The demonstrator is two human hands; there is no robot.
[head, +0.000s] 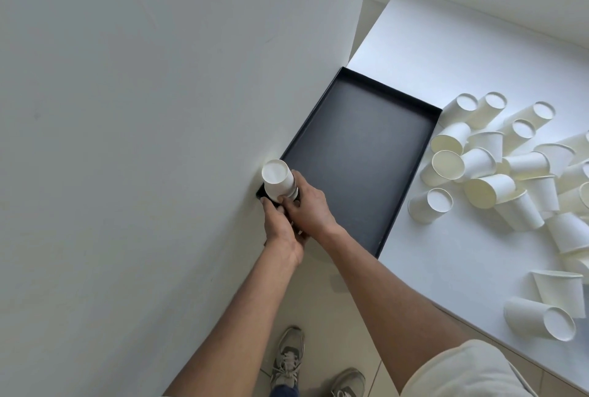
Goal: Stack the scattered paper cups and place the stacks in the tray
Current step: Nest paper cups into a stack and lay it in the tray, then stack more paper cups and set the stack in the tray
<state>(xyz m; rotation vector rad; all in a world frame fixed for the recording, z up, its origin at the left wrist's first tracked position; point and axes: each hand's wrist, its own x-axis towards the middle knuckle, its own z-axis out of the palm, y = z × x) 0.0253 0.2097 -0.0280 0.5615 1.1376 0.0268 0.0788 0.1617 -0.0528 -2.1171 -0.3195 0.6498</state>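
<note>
A stack of white paper cups (278,180) stands upside down in the near left corner of the black tray (357,154), close to the wall. My right hand (307,205) is wrapped around the lower part of the stack. My left hand (282,231) sits just below it, fingers against the stack's base at the tray corner. The rest of the tray's floor is bare. Several loose white paper cups (484,170) lie scattered on their sides in a heap on the white table (446,52), right of the tray.
A white wall (143,110) runs along the tray's left side. Two more cups (541,317) lie near the table's front edge at the right. Below the table edge are the tiled floor and my shoes (288,361).
</note>
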